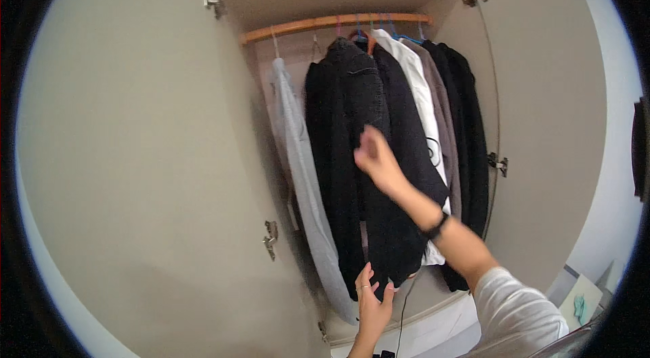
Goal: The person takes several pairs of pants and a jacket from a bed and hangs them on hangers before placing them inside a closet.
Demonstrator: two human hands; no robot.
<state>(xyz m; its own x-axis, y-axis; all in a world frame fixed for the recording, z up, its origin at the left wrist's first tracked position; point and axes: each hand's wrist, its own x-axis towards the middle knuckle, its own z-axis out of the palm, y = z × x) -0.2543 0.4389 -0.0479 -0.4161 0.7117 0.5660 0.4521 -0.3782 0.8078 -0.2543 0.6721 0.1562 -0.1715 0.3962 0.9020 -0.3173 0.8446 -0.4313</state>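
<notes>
A dark denim jacket (365, 84) hangs among other clothes from the wooden rail inside a wardrobe. My left hand (372, 298), with a ring on one finger, is at the bottom of the black cloth. Its fingers and thumb are stretched apart, touching the lower edge. Higher up, in front of the jacket, is my right hand (376, 158), raised with its fingers bent. Motion smears them, so a grip cannot be made out. A dark band (437, 226) circles my right wrist.
The wooden rail (305, 25) also carries a light grey garment (298, 135) at left, and a white top (414, 74), a brown-grey one (440, 94) and black ones at right. Wardrobe doors (135, 155) stand ajar on both sides. A thin cable (403, 317) hangs below.
</notes>
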